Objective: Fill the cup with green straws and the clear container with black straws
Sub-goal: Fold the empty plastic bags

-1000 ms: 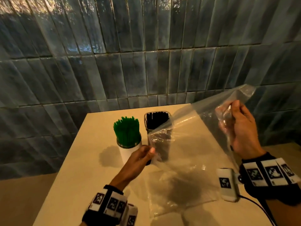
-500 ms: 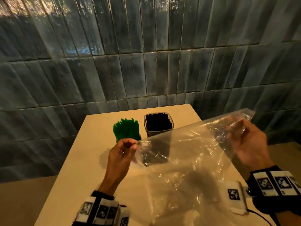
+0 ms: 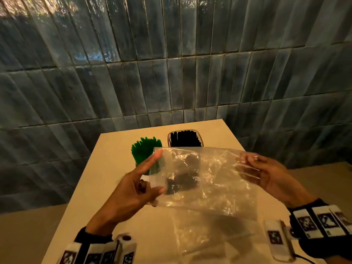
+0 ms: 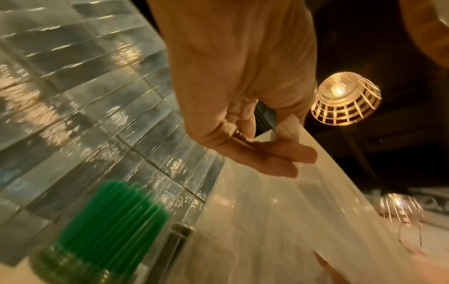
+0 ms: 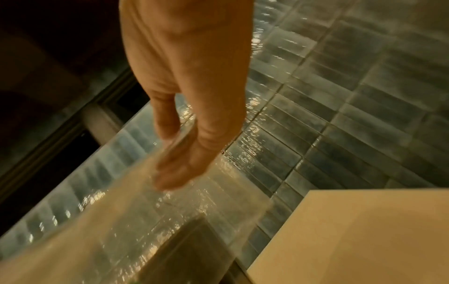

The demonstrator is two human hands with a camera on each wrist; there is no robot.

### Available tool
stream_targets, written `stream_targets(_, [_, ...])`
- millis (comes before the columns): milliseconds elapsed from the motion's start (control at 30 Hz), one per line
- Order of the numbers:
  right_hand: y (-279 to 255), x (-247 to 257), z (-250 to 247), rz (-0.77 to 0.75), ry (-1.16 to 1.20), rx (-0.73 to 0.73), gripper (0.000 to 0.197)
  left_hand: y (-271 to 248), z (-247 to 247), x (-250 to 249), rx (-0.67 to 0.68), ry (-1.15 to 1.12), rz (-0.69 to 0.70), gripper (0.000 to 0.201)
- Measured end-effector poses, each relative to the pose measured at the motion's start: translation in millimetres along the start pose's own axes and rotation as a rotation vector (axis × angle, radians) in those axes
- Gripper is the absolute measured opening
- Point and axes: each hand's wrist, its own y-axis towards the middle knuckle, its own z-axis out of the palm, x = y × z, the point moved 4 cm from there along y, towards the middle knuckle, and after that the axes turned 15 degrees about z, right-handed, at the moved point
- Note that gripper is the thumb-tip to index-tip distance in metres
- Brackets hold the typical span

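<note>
Green straws [image 3: 144, 151] stand bunched in a cup, which is mostly hidden behind my left hand [image 3: 150, 178]; the same green straws [image 4: 121, 215] show in the left wrist view. Black straws [image 3: 184, 139] fill the clear container [image 3: 168, 139] beside them. Both hands hold an empty clear plastic bag [image 3: 205, 180] stretched flat above the table. My left hand [image 4: 274, 153] pinches the bag's left edge between thumb and fingers. My right hand [image 3: 253, 168] pinches its right edge, and in the right wrist view the plastic bag [image 5: 145, 221] hangs from my right hand [image 5: 175, 157].
The beige table [image 3: 114, 159] stands against a dark blue tiled wall [image 3: 171, 73], with its right edge close to the container. Another clear plastic sheet [image 3: 205, 231] lies flat on the table under the held bag. A lit pendant lamp [image 4: 345, 100] hangs overhead.
Both hands have raised the bag and pulled it out wide and level between them. The left hand moved up in front of the cup; the right hand came down and inward.
</note>
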Motion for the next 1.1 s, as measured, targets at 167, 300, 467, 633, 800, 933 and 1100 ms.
stream_targets(167, [-13, 18, -1, -0.231, -0.120, 0.020, 0.038, -3, -3, 6, 0.000, -0.092, 0.005, 0.079])
stream_targets(300, [-26, 24, 8, -0.406, -0.260, 0.068, 0.056, -1, 5, 37, -0.339, -0.466, -0.249, 0.086])
stream_targets(467, [-28, 23, 5, -0.500, -0.407, -0.110, 0.035, 4, 11, 35, -0.362, -0.289, -0.213, 0.056])
stream_targets(633, [-29, 34, -5, -0.710, -0.600, -0.400, 0.033, 9, 11, 26, -0.302, -0.196, -0.088, 0.039])
stream_targets(800, [-27, 32, 8, -0.691, -0.518, -0.272, 0.033, 11, 5, 22, -0.364, 0.146, 0.020, 0.034])
stream_targets(933, [-27, 33, 18, -0.695, -0.438, -0.313, 0.020, 16, 0, 22, -0.251, 0.448, 0.029, 0.014])
stream_targets(1100, [-15, 30, 17, -0.446, -0.311, -0.274, 0.020, 27, 3, 20, -0.401, 0.077, -0.025, 0.029])
